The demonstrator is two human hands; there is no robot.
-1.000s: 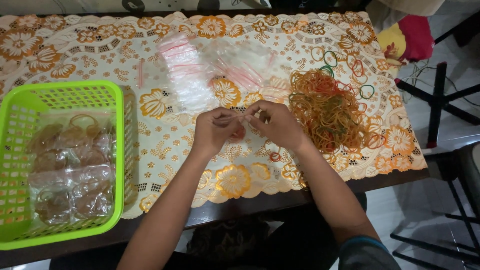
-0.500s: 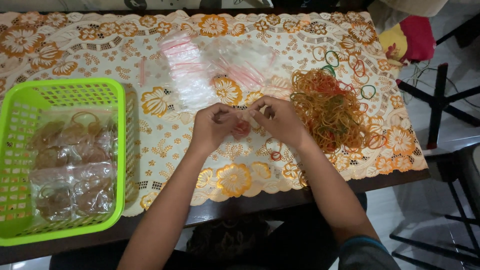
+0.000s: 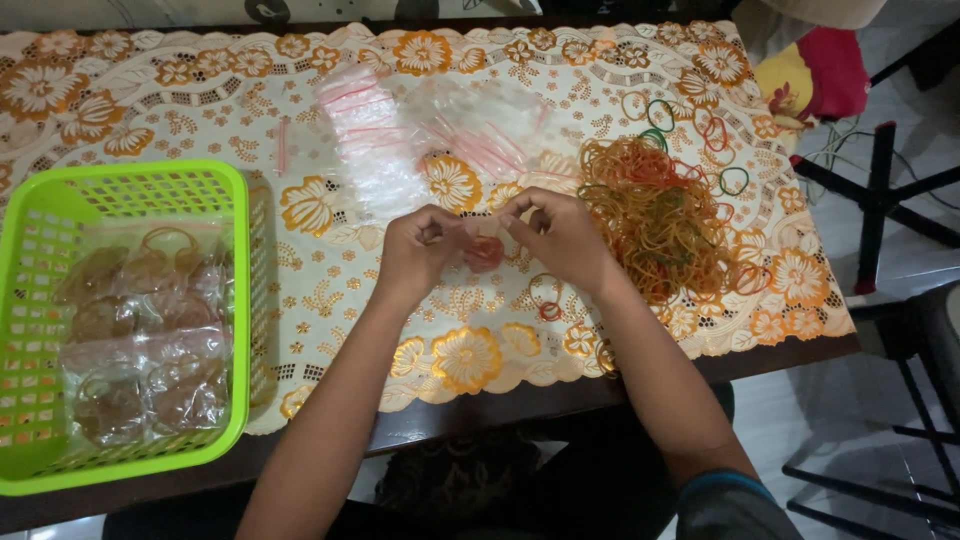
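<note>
Since prev frame, small bag (image 3: 484, 250) w/ bands dropped lower between my hands. Left hand (image 3: 418, 250) & right hand (image 3: 560, 235) pinch its top, close together, keeping the mouth up. Band pile (image 3: 660, 215) at 3 o'clock.

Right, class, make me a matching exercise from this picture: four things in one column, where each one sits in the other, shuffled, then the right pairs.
Things:
1. green basket
2. rubber band pile
3. empty clear bags
4. small bag of bands

Places:
A. between both hands
B. table's left edge
C. right of the hands
D. beyond the hands, mid-table

Pairs: 1-B, 2-C, 3-D, 4-A
</note>
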